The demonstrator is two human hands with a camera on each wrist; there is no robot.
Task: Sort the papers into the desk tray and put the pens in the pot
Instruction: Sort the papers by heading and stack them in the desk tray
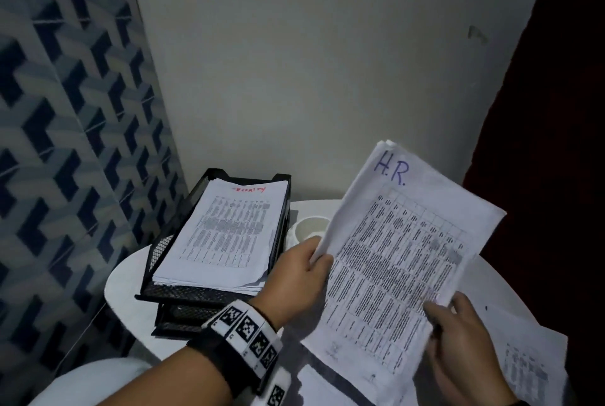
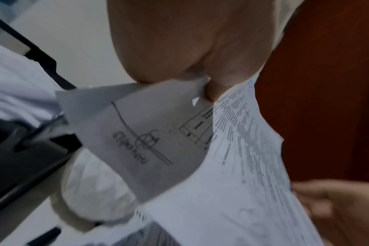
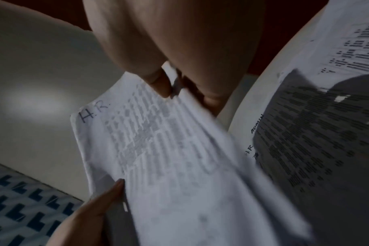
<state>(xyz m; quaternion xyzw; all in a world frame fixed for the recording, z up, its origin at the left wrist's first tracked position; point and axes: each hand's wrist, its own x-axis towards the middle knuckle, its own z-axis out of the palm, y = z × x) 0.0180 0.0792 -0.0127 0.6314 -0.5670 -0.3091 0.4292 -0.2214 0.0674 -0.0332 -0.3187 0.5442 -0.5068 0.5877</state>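
A printed sheaf marked "H.R." (image 1: pixel 393 261) is held up over the white table (image 1: pixel 124 278). My left hand (image 1: pixel 304 269) pinches its left edge, and my right hand (image 1: pixel 458 337) pinches its lower right edge. The wrist views show the same sheaf (image 3: pixel 169 149) between thumb and fingers (image 2: pixel 211 89). A black mesh desk tray (image 1: pixel 196 291) with stacked tiers stands to the left; its top tier holds a pile of papers (image 1: pixel 226 232) with a red heading. A white pot (image 1: pixel 311 228) sits behind my left hand, partly hidden by the sheaf.
More printed sheets (image 1: pixel 527 363) lie on the table under and right of my hands, one marked "ADMIN" (image 3: pixel 305 133). A dark pen-like object (image 2: pixel 44 236) lies on the table near the tray. A patterned blue wall stands left, a dark red surface right.
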